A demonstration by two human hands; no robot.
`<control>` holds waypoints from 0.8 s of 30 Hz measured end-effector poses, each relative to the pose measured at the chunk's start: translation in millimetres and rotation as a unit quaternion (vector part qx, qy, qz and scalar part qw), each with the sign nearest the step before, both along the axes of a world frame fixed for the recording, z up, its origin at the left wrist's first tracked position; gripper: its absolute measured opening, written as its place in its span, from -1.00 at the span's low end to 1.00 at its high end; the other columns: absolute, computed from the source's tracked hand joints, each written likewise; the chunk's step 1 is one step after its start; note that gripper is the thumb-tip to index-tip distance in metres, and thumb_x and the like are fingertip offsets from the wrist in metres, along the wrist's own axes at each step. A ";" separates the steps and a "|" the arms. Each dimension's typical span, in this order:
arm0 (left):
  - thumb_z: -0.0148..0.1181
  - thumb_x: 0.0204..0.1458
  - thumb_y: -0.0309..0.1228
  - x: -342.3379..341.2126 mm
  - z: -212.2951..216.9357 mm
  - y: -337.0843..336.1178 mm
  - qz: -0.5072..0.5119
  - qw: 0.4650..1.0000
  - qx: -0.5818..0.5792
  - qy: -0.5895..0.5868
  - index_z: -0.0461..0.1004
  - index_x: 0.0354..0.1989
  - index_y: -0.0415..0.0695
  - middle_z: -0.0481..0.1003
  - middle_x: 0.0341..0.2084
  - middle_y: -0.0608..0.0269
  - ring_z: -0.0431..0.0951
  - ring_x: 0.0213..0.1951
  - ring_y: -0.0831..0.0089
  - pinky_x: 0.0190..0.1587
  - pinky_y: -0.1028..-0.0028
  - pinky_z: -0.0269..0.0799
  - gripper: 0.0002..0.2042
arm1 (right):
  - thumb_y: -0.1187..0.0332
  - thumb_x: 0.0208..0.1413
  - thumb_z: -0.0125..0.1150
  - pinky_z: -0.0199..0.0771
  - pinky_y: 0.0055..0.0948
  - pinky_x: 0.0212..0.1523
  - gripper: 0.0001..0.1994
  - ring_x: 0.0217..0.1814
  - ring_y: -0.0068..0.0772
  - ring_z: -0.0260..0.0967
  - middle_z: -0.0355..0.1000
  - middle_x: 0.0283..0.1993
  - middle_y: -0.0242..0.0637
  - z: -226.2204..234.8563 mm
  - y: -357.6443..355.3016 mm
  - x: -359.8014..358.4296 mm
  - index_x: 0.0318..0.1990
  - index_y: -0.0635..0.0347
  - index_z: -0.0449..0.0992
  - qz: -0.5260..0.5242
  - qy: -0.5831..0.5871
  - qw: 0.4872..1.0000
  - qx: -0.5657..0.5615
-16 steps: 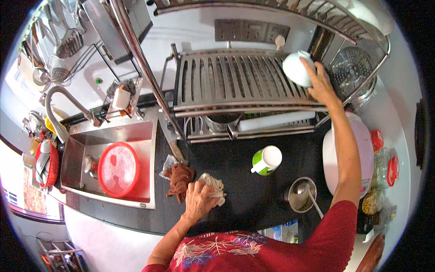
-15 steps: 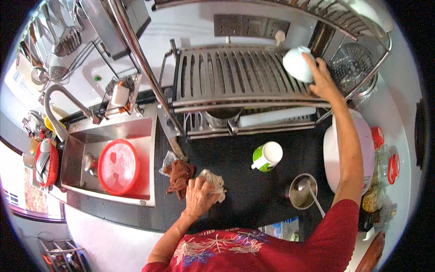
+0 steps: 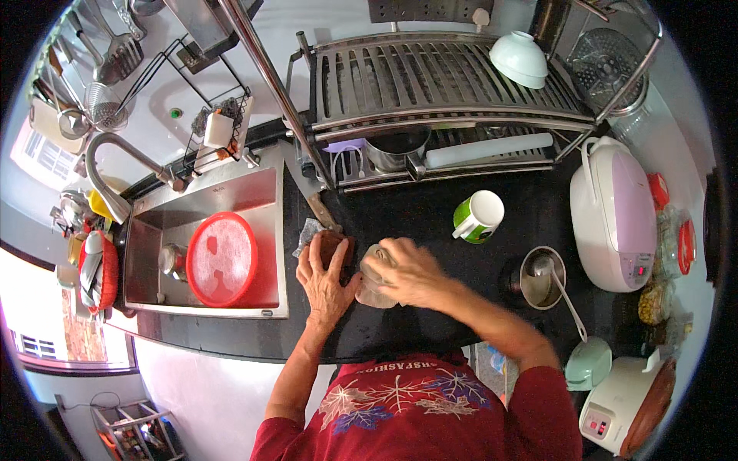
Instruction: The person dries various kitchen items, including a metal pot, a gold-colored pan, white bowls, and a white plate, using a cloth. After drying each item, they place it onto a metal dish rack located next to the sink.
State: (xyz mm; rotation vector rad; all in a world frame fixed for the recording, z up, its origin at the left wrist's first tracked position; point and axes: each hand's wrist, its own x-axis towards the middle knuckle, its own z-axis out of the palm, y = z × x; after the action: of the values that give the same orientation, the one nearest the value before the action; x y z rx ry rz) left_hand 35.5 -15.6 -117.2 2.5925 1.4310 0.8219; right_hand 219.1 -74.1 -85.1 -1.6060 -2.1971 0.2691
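Observation:
My left hand [image 3: 324, 276] lies over a brown cloth [image 3: 338, 244] on the black counter [image 3: 430, 230], just right of the sink, fingers curled on it. My right hand [image 3: 407, 269] is beside it and grips a pale crumpled cloth [image 3: 374, 288]; the two hands nearly touch. A white bowl [image 3: 519, 58] sits upside down on the upper steel dish rack [image 3: 430, 77], with no hand near it. A green and white mug [image 3: 478, 217] stands on the counter beyond my right hand.
The steel sink [image 3: 254, 192] on the left holds a round red lid [image 3: 223, 257]; the tap [image 3: 115, 173] arches over it. A small steel pot with a spoon [image 3: 542, 278], a pink and white rice cooker [image 3: 615, 211] and a second cooker [image 3: 623, 399] stand on the right.
My right hand left the white bowl on the rack and came down to the pale cloth. My left hand shifted from that cloth to the brown one.

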 end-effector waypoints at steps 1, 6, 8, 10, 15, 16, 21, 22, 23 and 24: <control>0.33 -0.32 -0.40 -4.1 -9.1 5.8 -0.018 1.000 -0.002 0.005 0.43 -0.01 0.11 0.20 0.14 0.14 0.19 0.12 0.07 0.13 0.12 0.12 -0.45 | 0.21 -0.10 0.25 0.33 -0.03 -0.15 -0.62 0.08 -0.08 0.17 0.20 0.01 -0.08 -23.6 -1.8 -17.1 -0.08 0.05 0.43 -0.024 -0.007 0.999 0.040; 0.20 -0.21 -0.56 -26.9 -29.6 11.7 -0.096 0.994 0.010 -0.042 0.53 -0.30 -0.03 0.35 -0.07 0.17 0.32 -0.04 0.08 -0.01 0.22 0.30 -0.76 | 0.23 -0.04 0.16 0.16 0.07 0.07 -0.70 0.20 -0.13 0.10 0.16 0.14 -0.17 -73.5 -31.3 -46.3 -0.10 -0.01 0.44 -0.036 -0.062 0.989 0.131; 0.20 -0.21 -0.60 -36.1 -20.7 6.2 -0.136 0.990 -0.004 -0.046 0.53 -0.32 -0.06 0.38 -0.09 0.17 0.32 -0.04 0.08 -0.02 0.23 0.30 -0.76 | 0.30 -0.01 0.13 0.17 -0.07 0.10 -0.74 0.19 -0.20 0.13 0.17 0.13 -0.26 -73.0 -39.0 -38.4 -0.11 -0.02 0.44 -0.040 -0.012 0.991 0.123; 0.24 -0.23 -0.61 -55.0 -10.9 -2.0 -0.165 0.985 -0.044 -0.030 0.53 -0.21 -0.03 0.32 0.03 0.11 0.26 0.05 0.02 0.07 0.20 0.25 -0.67 | 0.32 -0.01 0.13 0.17 -0.12 0.11 -0.74 0.18 -0.22 0.15 0.17 0.14 -0.31 -67.2 -33.9 -16.5 -0.10 -0.03 0.43 -0.065 -0.005 0.991 0.118; 0.18 -0.16 -0.64 -65.6 -23.4 16.0 -0.199 0.977 -0.077 0.003 0.44 -0.01 0.04 0.12 0.20 0.04 0.13 0.16 -0.09 0.16 0.10 0.20 -0.53 | 0.33 0.03 0.10 0.13 -0.19 0.04 -0.74 0.09 -0.20 0.16 0.16 0.09 -0.27 -77.6 26.2 -12.1 -0.09 0.01 0.38 -0.271 -0.059 0.939 0.201; 0.14 -0.13 -0.64 -63.2 -25.1 22.8 -0.198 0.979 -0.052 -0.013 0.44 0.00 0.06 0.10 0.19 0.02 0.13 0.15 -0.11 0.16 0.08 0.20 -0.54 | 0.33 0.03 0.10 0.13 -0.17 0.05 -0.77 0.07 -0.19 0.16 0.16 0.07 -0.25 -77.4 35.1 -18.6 -0.11 0.02 0.38 -0.308 -0.060 0.926 0.212; 0.10 -0.09 -0.64 -56.7 -40.6 62.4 -0.201 0.979 -0.029 -0.009 0.39 0.03 0.08 0.10 0.17 -0.02 0.14 0.14 -0.11 0.17 0.07 0.17 -0.53 | 0.35 0.01 0.09 0.13 -0.05 0.07 -0.75 0.10 -0.11 0.14 0.16 0.08 -0.16 -75.1 17.9 -63.5 -0.11 0.02 0.37 -0.292 -0.049 0.933 0.202; 0.10 -0.08 -0.64 -55.5 -40.6 67.2 -0.214 0.977 -0.026 0.006 0.38 0.03 0.09 0.10 0.17 -0.02 0.14 0.15 -0.10 0.18 0.06 0.16 -0.54 | 0.36 0.03 0.08 0.11 -0.03 0.11 -0.72 0.18 -0.10 0.11 0.14 0.13 -0.13 -74.8 4.9 -78.3 -0.05 0.00 0.36 -0.259 -0.031 0.950 0.170; 0.11 -0.12 -0.66 -52.9 -39.6 71.4 -0.231 0.973 -0.021 -0.011 0.39 0.02 0.08 0.13 0.16 0.01 0.14 0.14 -0.10 0.18 0.07 0.14 -0.51 | 0.36 0.04 0.06 0.10 -0.01 0.14 -0.71 0.19 -0.08 0.11 0.13 0.15 -0.13 -77.4 -7.8 -91.6 -0.03 -0.01 0.36 -0.243 -0.040 0.956 0.161; 0.10 -0.11 -0.66 -51.2 -39.8 74.1 -0.235 0.972 -0.027 -0.006 0.36 0.04 0.09 0.12 0.16 0.01 0.14 0.15 -0.09 0.19 0.07 0.13 -0.50 | 0.36 0.05 0.05 0.10 0.00 0.16 -0.70 0.21 -0.06 0.11 0.12 0.18 -0.12 -79.5 -22.2 -104.0 -0.02 -0.01 0.36 -0.228 -0.049 0.961 0.150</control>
State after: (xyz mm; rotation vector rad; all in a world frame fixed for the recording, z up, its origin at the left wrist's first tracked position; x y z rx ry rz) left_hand -15.7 58.5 -157.0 2.7023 0.7628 0.7132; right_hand 115.2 -96.3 -164.6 -1.9099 -1.7544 -0.2699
